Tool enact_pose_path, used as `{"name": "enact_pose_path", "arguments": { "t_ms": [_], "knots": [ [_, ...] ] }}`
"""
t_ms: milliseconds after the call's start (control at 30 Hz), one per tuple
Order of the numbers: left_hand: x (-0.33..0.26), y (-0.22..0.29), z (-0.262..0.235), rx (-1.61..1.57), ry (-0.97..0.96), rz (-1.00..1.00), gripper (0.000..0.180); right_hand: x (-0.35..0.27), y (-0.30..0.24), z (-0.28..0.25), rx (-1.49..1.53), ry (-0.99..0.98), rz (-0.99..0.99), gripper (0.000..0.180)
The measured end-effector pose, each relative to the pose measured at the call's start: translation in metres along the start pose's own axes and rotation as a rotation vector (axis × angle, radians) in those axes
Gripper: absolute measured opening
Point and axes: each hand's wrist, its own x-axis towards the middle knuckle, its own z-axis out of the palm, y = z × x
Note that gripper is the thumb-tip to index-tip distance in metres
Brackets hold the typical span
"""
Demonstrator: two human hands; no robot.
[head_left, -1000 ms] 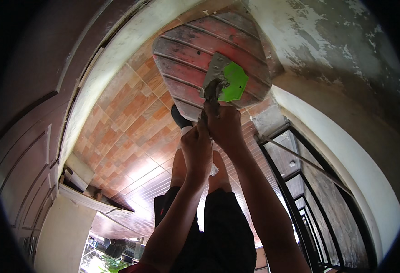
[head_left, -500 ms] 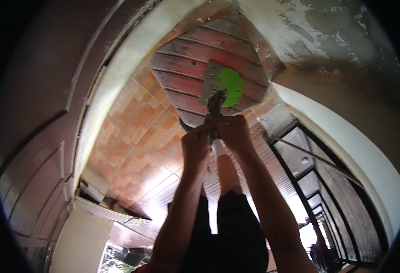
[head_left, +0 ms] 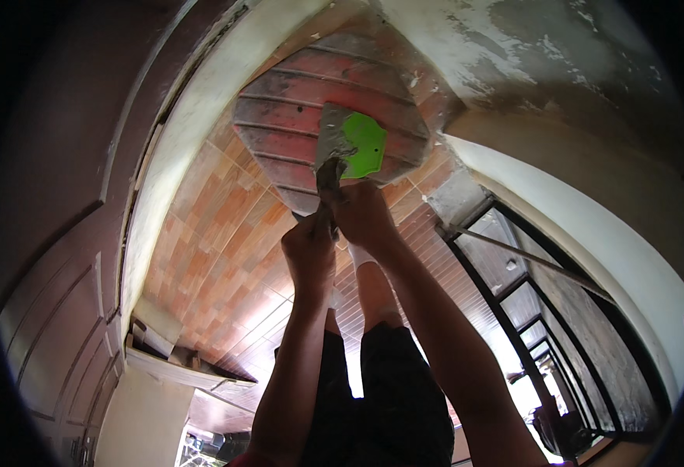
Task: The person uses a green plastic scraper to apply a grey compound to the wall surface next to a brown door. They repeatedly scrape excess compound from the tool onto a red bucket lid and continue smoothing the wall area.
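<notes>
Both of my hands are closed around a grey, rough, stem-like piece (head_left: 328, 180) that looks smeared or twisted; I cannot make out its kind. My right hand (head_left: 361, 210) grips it slightly farther away, and my left hand (head_left: 309, 245) sits nearer and to the left. Its far end meets a flat bright green piece (head_left: 365, 146) with a shaped edge and a small hole. Grey material covers the green piece's left side. Beneath lies a red and blackened board (head_left: 272, 121) with raised ridges and cut corners. My fingers hide the lower end of the grey piece.
Orange-brown tiles (head_left: 202, 226) cover the floor around the board. A brown panelled door (head_left: 54, 257) stands at left, beside a pale frame. At right are a stained wall (head_left: 529, 62) and a black metal frame (head_left: 505, 288). My legs (head_left: 373, 292) are close below my hands.
The whole view has shifted, so board, green piece and hands all appear farther left. Both hands keep their grip on the grey piece; the green piece stays at about the same spot on the board.
</notes>
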Motion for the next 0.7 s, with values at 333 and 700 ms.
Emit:
{"name": "enact_pose_path", "arguments": {
  "t_ms": [333,700],
  "knots": [
    [-0.008,-0.008,0.012,0.101,0.1,0.082,0.03,-0.003,-0.002,0.011,-0.151,0.281,-0.134,0.039],
    [0.017,-0.013,-0.015,-0.521,-0.379,-0.339,0.022,-0.02,0.009,0.007,0.16,-0.064,-0.037,0.031]
  ]
}}
